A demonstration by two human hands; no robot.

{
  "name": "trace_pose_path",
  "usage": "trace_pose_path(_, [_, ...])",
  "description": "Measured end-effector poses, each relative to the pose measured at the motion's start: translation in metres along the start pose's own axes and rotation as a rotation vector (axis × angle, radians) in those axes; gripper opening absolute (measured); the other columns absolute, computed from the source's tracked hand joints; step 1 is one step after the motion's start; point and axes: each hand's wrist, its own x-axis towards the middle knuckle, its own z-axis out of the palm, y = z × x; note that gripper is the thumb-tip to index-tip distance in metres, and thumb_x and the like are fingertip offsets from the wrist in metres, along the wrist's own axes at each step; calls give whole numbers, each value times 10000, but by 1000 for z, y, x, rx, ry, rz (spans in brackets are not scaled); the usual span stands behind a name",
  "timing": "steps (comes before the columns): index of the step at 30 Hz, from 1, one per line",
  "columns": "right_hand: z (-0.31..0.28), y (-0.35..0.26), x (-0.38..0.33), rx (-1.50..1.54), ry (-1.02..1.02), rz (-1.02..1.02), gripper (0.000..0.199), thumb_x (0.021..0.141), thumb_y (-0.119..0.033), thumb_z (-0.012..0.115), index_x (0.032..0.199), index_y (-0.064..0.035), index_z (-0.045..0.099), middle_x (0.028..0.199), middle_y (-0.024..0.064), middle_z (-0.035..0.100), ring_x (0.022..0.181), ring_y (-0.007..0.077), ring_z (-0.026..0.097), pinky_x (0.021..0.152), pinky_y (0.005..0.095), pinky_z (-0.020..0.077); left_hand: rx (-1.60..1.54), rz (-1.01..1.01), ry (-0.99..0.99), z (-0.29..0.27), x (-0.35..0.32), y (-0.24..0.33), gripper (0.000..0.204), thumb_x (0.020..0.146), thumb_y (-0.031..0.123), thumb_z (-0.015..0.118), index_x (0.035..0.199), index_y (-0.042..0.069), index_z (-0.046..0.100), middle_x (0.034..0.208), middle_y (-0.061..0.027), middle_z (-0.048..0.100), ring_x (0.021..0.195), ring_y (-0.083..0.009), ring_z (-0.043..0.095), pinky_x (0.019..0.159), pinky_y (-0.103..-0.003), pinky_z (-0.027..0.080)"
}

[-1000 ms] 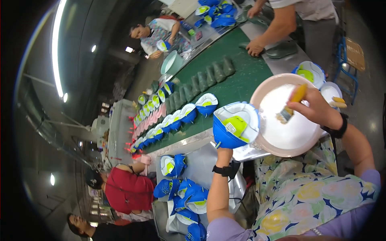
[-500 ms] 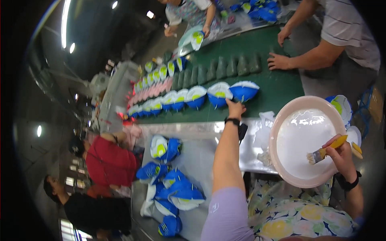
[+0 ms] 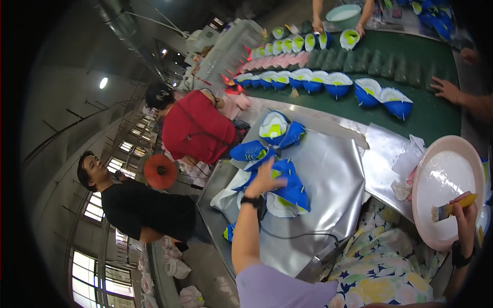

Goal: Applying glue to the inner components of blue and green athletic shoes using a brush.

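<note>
My left hand [image 3: 267, 180] is over a loose pile of blue-and-white shoe uppers [image 3: 294, 179] on the silver metal table, with its fingers spread. It may be touching one; I cannot tell. In my right hand [image 3: 465, 214] is a yellow-handled paintbrush [image 3: 446, 211], held above a pale pink basin [image 3: 417, 203] of white liquid. Beyond, on the green conveyor belt [image 3: 328, 109], stands a row of blue-and-white shoe uppers [image 3: 336, 84], the two nearest me set slightly apart from the others.
Grey-green shoe lasts [image 3: 375, 62] and pink pieces [image 3: 277, 62] form further rows on the belt. Co-workers' hands [image 3: 446, 91] reach in from the far side. A person in red [image 3: 197, 126] and one in black [image 3: 149, 205] are at left. A crumpled white cloth [image 3: 403, 190] lies beside the basin.
My left hand has left the shoe upper at the end of the belt row and moved left to the loose pile. My view has turned left. The brush stays in my right hand over the basin.
</note>
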Motion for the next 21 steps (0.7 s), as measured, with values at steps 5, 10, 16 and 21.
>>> trace_pose_path(5, [17, -11, -5, 35, -53, -19, 127, 918, -99, 585, 1012, -35, 527, 928, 53, 595, 820, 105, 543, 722, 236, 440, -305, -399, 74, 92, -103, -34, 689, 685, 223, 855, 1259, 8, 542, 1156, -111, 654, 1024, -201, 617, 868, -331, 489])
trace_pose_path(10, [19, -16, -14, 25, -82, -13, 129, 909, -78, 582, 1014, -32, 522, 924, 55, 594, 829, 107, 556, 726, 235, 446, -844, -585, 48, 118, -92, 12, 370, 764, 169, 804, 1051, 28, 618, 965, -65, 687, 866, -152, 619, 775, -319, 490])
trace_pose_path(16, [21, -26, -24, -1, -24, -13, 129, 898, -58, 592, 1005, -28, 526, 915, 51, 586, 825, 99, 554, 724, 230, 442, -212, 218, 582, 81, -10, 107, 235, 717, -25, 624, 929, 7, 527, 1043, -155, 594, 1042, -370, 565, 886, -404, 461])
trace_pose_path(21, [16, -35, -40, -108, 10, 15, 116, 873, -90, 627, 939, -3, 589, 884, 52, 618, 831, 115, 578, 752, 257, 450, 43, 741, 414, 99, 18, 119, 287, 698, -46, 611, 964, 28, 532, 1163, -183, 558, 1119, -375, 535, 960, -438, 428])
